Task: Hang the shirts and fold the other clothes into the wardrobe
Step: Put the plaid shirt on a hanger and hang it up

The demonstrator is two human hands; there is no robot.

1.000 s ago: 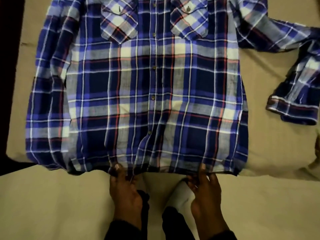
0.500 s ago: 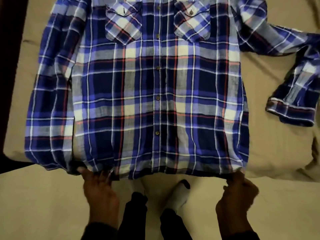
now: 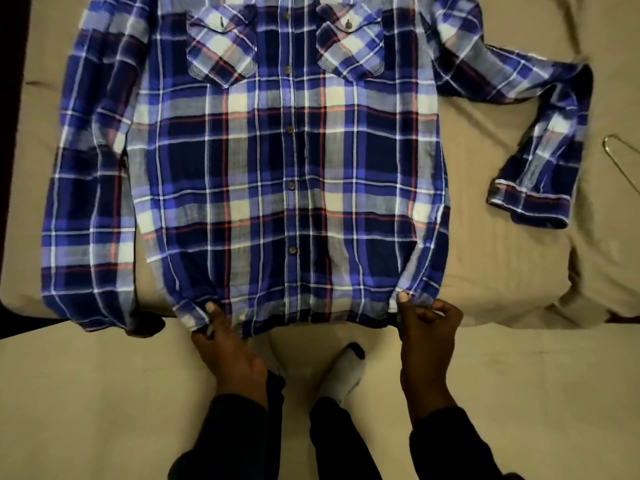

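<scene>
Fingers of both hands, left hand (image 3: 231, 355) and right hand (image 3: 427, 336), pinched the shirt (image 3: 291, 161) hem at lower centre; shirt lay flat mid-frame. Soft, light, probably floppy; collar's better for hanging.

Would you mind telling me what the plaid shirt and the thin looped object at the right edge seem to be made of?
The plaid shirt looks like soft woven cloth, perhaps cotton flannel: matte, and it puckers where both hands pinch its hem. The thin looped object looks like bare metal wire, likely a hanger: slim, pale and slightly shiny, though mostly out of frame.
</scene>
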